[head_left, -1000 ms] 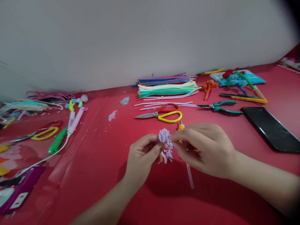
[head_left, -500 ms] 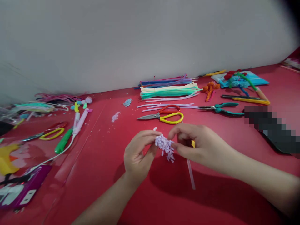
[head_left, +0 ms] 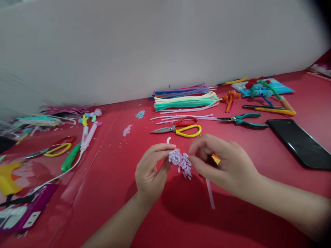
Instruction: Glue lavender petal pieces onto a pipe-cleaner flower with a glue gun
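Note:
My left hand (head_left: 152, 168) pinches a small round lilac flower head (head_left: 175, 156), made of many short fuzzy pieces, between thumb and fingers. A curled pale stem end (head_left: 169, 140) pokes up behind its fingertips. Just right of the flower head, short cut lilac pieces (head_left: 185, 167) lie in a loose heap. Close beside that heap, my right hand (head_left: 219, 160) has its thumb and forefinger nearly together; anything between them is too small to make out. An orange-yellow object (head_left: 216, 159) shows within its curled fingers. Below it extends a flat lilac strip (head_left: 210, 194).
Scissors (head_left: 176, 129), pliers (head_left: 243, 120) and bundled pipe cleaners (head_left: 186, 101) lie beyond my hands. A black phone (head_left: 300, 143) is at right. At left are more scissors (head_left: 57, 148), a pink corded tool (head_left: 89, 137), a yellow glue gun (head_left: 9, 179) and a purple power strip (head_left: 38, 206).
The flower head has shifted slightly left with my left hand, opening a small gap from the cut pieces. My right hand has turned slightly, showing more of the orange-yellow object.

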Demonstrator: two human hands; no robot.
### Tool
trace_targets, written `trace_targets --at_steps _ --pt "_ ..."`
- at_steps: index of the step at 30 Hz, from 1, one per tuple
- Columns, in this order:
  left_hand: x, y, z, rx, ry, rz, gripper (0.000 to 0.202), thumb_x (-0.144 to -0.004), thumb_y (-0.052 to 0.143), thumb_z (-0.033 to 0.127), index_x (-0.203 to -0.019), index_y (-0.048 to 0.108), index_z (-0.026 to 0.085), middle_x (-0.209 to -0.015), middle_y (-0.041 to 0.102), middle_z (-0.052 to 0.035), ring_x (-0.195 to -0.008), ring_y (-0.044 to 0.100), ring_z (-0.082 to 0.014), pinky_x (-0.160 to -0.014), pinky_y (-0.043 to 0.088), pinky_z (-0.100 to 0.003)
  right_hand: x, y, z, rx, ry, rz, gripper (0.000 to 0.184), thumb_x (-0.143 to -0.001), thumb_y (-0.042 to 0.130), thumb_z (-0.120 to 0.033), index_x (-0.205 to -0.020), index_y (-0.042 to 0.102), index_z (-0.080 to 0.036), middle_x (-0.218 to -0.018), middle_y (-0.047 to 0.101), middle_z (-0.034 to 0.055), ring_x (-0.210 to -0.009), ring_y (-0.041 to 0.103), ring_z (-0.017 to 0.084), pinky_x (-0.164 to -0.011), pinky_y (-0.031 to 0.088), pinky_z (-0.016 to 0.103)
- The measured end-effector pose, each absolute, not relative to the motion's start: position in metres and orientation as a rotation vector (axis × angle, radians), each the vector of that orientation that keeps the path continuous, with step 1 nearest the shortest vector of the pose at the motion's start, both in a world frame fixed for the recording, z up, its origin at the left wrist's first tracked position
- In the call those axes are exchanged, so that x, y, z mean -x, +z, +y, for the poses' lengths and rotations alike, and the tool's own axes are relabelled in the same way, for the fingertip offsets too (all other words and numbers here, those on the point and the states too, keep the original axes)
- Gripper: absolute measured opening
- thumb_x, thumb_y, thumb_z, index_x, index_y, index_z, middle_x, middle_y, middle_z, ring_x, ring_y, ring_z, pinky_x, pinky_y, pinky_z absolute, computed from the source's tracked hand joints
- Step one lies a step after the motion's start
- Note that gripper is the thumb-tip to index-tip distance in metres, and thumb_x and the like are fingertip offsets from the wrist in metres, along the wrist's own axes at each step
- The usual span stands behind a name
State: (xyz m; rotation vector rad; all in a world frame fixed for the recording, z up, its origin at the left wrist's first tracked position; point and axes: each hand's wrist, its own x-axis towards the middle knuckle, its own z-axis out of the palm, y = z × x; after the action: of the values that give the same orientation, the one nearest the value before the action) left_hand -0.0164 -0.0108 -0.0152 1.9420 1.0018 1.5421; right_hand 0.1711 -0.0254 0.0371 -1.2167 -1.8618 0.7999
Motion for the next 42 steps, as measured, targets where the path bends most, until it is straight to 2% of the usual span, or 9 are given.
trace_targets --at_steps 4,7,9,11,13,16,24,33,42 --pt "0.013 -0.012 -0.014 -1.888 1.489 1.021 0.015 -0.078 0.061 0.009 -0.085 0.068 0.021 -0.094 0.068 -0.0071 -0.085 0.064 -0.0192 -0.075 0.052 -0.033 -0.176 0.034 -0.027 1.042 0.441 -2.050 0.009 -0.083 0.052 -0.018 -0.091 0.056 -0.020 -0.058 0.051 -0.0057 -0.048 0.044 0.006 -0.049 0.035 0.018" --pt "0.010 -0.010 -0.016 -1.777 1.506 1.013 0.011 -0.077 0.062 0.012 -0.080 0.068 0.020 -0.086 0.068 -0.0064 -0.081 0.063 -0.0193 -0.074 0.051 -0.033 -0.177 0.030 -0.025 0.929 0.226 -2.165 0.007 -0.083 0.050 -0.015 -0.087 0.055 -0.018 -0.059 0.053 -0.0036 -0.049 0.044 0.008 -0.050 0.033 0.021" --pt "0.009 -0.009 -0.018 -1.654 1.437 1.000 0.008 -0.076 0.063 0.013 -0.078 0.068 0.019 -0.077 0.066 -0.0038 -0.069 0.063 -0.0161 -0.066 0.052 -0.029 -0.177 0.027 -0.024 0.878 0.105 -2.206 0.007 -0.084 0.049 -0.014 -0.087 0.055 -0.017 -0.059 0.054 -0.0024 -0.051 0.044 0.010 -0.051 0.033 0.024" --pt "0.008 -0.009 -0.021 -1.491 1.314 1.000 0.004 -0.077 0.062 0.017 -0.076 0.066 0.018 -0.068 0.063 -0.0008 -0.051 0.058 -0.0108 -0.050 0.048 -0.023 -0.176 0.025 -0.022 0.881 0.090 -2.205 0.008 -0.085 0.049 -0.015 -0.089 0.056 -0.017 -0.059 0.054 -0.0026 -0.051 0.044 0.010 -0.051 0.033 0.024" --pt "0.007 -0.009 -0.023 -1.318 1.195 1.015 0.008 -0.078 0.062 0.022 -0.072 0.062 0.017 -0.061 0.061 0.0006 -0.037 0.048 -0.0057 -0.037 0.038 -0.017 -0.177 0.025 -0.021 0.916 0.130 -2.171 0.008 -0.085 0.050 -0.015 -0.090 0.056 -0.016 -0.059 0.054 -0.0029 -0.050 0.044 0.009 -0.051 0.034 0.023" --pt "0.006 -0.007 -0.024 -1.136 1.076 1.033 0.014 -0.077 0.063 0.024 -0.068 0.056 0.015 -0.052 0.062 0.0007 -0.029 0.035 -0.0009 -0.031 0.025 -0.013 -0.177 0.025 -0.020 0.971 0.176 -2.150 0.009 -0.084 0.052 -0.016 -0.091 0.057 -0.016 -0.061 0.054 -0.0032 -0.051 0.045 0.008 -0.051 0.034 0.021" --pt "0.004 -0.003 -0.023 -1.059 0.981 1.077 0.016 -0.075 0.061 0.022 -0.064 0.051 0.015 -0.048 0.061 0.0011 -0.028 0.030 0.0001 -0.031 0.019 -0.012 -0.178 0.020 -0.018 1.007 0.200 -2.201 0.008 -0.084 0.052 -0.017 -0.090 0.057 -0.018 -0.062 0.057 -0.0026 -0.051 0.046 0.009 -0.051 0.034 0.021" --pt "0.002 -0.002 -0.025 -1.127 1.012 1.098 0.013 -0.073 0.060 0.021 -0.063 0.055 0.015 -0.050 0.058 0.0015 -0.032 0.028 -0.0009 -0.032 0.017 -0.015 -0.178 0.021 -0.018 1.000 0.161 -2.217 0.011 -0.087 0.047 -0.018 -0.083 0.058 -0.018 -0.058 0.054 -0.0028 -0.049 0.044 0.009 -0.050 0.033 0.022" --pt "0.003 -0.001 -0.024 -1.180 1.022 1.106 0.013 -0.072 0.059 0.020 -0.061 0.056 0.016 -0.051 0.056 0.0019 -0.034 0.027 -0.0016 -0.033 0.017 -0.016 -0.179 0.020 -0.019 0.996 0.160 -2.230 0.010 -0.087 0.048 -0.018 -0.084 0.058 -0.018 -0.060 0.055 -0.0018 -0.051 0.044 0.010 -0.053 0.035 0.022"
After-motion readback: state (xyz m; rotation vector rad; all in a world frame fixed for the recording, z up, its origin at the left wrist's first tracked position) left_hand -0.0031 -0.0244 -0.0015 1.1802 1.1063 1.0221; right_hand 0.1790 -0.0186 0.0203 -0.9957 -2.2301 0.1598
